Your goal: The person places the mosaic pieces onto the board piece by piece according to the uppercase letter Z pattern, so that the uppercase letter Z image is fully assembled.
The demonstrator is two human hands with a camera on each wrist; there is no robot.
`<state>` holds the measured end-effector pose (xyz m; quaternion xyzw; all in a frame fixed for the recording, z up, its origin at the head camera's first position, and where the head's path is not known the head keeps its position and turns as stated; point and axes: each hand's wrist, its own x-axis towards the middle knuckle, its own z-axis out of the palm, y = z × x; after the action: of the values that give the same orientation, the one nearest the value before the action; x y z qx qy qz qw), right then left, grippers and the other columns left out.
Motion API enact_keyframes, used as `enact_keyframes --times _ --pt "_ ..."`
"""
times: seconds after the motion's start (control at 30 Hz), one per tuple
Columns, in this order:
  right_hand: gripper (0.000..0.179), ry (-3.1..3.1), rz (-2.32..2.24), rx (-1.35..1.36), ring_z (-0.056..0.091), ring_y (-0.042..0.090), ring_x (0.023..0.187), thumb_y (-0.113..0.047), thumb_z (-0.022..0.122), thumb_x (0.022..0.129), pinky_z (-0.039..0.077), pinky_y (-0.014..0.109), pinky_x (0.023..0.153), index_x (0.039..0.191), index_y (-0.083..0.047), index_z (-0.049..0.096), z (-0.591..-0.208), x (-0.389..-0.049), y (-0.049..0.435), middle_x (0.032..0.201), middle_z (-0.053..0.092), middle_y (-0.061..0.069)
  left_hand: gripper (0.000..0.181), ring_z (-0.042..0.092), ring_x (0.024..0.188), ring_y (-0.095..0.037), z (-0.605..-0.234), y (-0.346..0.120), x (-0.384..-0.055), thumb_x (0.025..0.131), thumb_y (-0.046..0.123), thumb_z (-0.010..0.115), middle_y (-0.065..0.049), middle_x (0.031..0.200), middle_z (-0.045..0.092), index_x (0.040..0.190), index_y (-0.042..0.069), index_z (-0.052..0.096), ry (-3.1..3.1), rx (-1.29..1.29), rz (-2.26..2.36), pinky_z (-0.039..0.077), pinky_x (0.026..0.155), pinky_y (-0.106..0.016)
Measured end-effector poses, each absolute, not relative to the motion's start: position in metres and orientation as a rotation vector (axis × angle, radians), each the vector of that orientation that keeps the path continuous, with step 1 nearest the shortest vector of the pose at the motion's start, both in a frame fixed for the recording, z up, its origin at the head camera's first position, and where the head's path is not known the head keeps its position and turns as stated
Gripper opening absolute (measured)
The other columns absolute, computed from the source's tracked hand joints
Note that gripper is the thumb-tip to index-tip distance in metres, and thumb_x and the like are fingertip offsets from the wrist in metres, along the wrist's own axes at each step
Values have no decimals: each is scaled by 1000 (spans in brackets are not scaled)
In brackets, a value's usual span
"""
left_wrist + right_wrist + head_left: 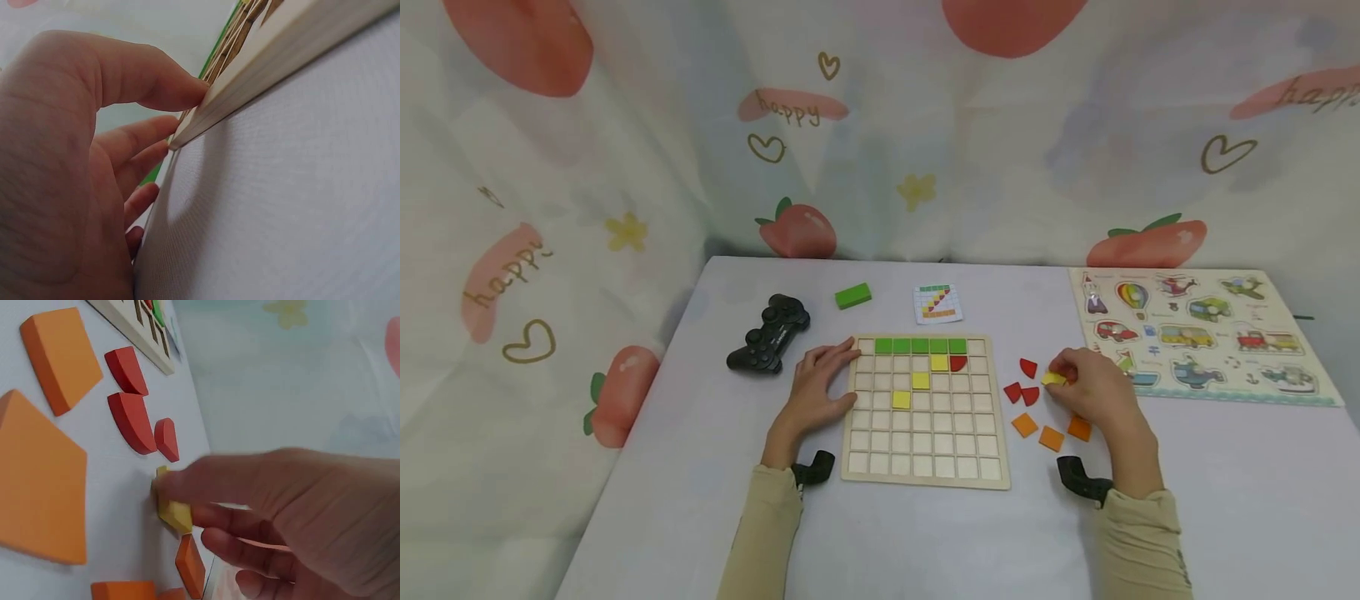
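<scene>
A wooden grid board [927, 471] lies mid-table, with a row of green square tiles [921, 345] near its top. Three yellow tiles [921, 381] step diagonally down to the left, and one red quarter-circle tile [958, 363] sits beside the uppermost. My left hand [811, 392] rests at the board's left side, its thumb [181, 94] touching the wooden edge and its fingers extended. Right of the board, my right hand [1093, 385] pinches a yellow tile [175, 511] between thumb and fingers. Red quarter-circle pieces [132, 422] and orange square tiles [44, 481] lie around it.
A black game controller [770, 335] lies at the left, near a green block [853, 296]. Behind the board is a small pattern card [937, 304]. A vehicle picture puzzle [1195, 333] covers the back right corner. A printed curtain [880, 167] hangs behind the table.
</scene>
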<state>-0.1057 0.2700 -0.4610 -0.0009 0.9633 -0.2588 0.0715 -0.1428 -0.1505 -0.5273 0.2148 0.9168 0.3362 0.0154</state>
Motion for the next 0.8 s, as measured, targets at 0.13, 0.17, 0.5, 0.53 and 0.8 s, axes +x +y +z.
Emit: enact_keyframes --times 0.13,0.17,0.5,0.53,0.8 --pt "28 2932 -792 -12 55 33 87 -13 72 82 49 50 77 106 1 66 -457 -106 263 95 64 17 69 28 138 -22 -524 -149 -144 77 27 64 11 159 31 145 21 51 2844 663 1044 20 111 -49" --pt "29 2929 -791 -16 55 33 88 -14 72 81 49 50 77 106 1 66 -456 -105 262 95 64 17 69 28 138 -22 -524 -148 -144 77 27 64 11 159 31 145 21 51 2840 659 1046 20 111 -48" --pt "35 2845 -754 27 54 35 88 -16 77 80 49 47 73 109 1 65 -456 -105 267 98 63 20 69 29 137 -23 -526 -148 -143 77 27 64 11 159 31 144 21 51 2847 667 1047 20 111 -49" --pt "35 2834 -751 26 54 34 88 -16 77 80 49 46 73 108 1 65 -457 -106 266 97 63 19 69 29 137 -23 -525 -148 -143 76 27 64 11 159 32 144 21 51 2846 666 1052 20 111 -49" --pt "33 2829 -756 -4 54 32 86 -15 76 79 48 46 75 106 2 65 -455 -105 263 94 64 17 69 28 137 -23 -525 -149 -142 77 27 64 12 159 31 144 22 51 2841 645 1046 21 111 -48"
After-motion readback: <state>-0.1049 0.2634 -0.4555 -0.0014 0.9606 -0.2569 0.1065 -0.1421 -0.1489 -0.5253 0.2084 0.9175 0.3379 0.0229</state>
